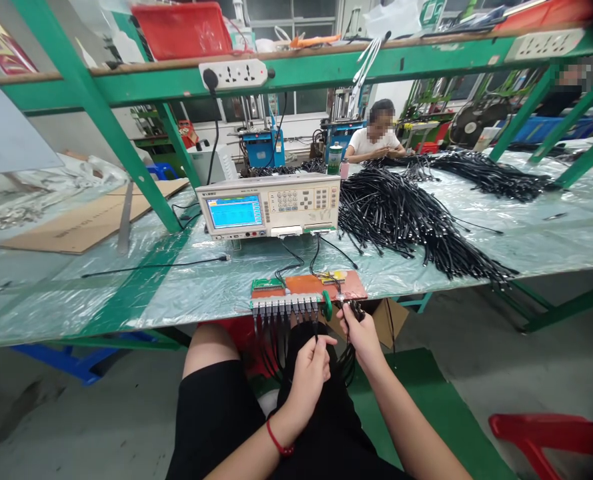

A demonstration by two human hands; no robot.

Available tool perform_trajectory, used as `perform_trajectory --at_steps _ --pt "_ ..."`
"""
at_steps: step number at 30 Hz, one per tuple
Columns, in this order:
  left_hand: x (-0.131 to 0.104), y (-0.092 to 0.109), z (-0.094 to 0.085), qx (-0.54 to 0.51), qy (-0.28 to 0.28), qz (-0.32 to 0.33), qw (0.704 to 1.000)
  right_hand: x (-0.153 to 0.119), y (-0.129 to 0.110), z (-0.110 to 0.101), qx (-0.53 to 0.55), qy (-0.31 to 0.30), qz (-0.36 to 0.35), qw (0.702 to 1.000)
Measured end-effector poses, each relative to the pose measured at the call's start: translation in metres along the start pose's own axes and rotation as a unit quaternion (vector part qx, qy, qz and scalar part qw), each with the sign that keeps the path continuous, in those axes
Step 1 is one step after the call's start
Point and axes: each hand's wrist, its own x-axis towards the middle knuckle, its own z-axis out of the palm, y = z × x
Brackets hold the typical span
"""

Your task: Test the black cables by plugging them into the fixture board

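My left hand (310, 370), a red bracelet at its wrist, is closed in a pinch on a black cable just below the right end of a row of plugs (283, 309). These plugs sit side by side along the front edge of an orange test board (301, 287), and their black cables (271, 347) hang down. Right of the green part (327, 305), my right hand (360, 333) is closed around several black cables, their ends up near the board's right side. The fingers partly hide those ends.
Behind the board stands a tester (271, 207) with a lit blue screen, wired to the board. A large heap of black cables (401, 207) lies to the right; a single cable (156, 265) lies left. Across the bench sits a person (373, 137). A red stool (551, 427) is at lower right.
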Motion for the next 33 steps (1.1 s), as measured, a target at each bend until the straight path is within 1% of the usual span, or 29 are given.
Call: perform_trajectory --at_steps 6,13,21,31,33 --pt "-0.002 0.005 0.0 -0.025 -0.016 -0.005 1.0 0.001 0.002 -0.001 0.004 0.011 -0.009 1.0" --pt "0.0 0.002 0.0 -0.027 -0.004 -0.026 0.999 0.003 0.009 0.0 0.0 0.025 -0.026 0.999" --pt "0.001 0.003 0.001 -0.021 0.005 -0.022 1.0 0.003 0.012 -0.001 0.013 0.032 -0.03 0.999" --pt "0.001 -0.003 0.0 -0.024 0.001 -0.016 1.0 0.008 0.007 0.0 0.021 0.025 -0.01 0.999" --pt "0.0 -0.004 0.0 -0.011 0.0 -0.008 1.0 0.009 0.005 0.0 0.024 0.021 -0.009 0.999"
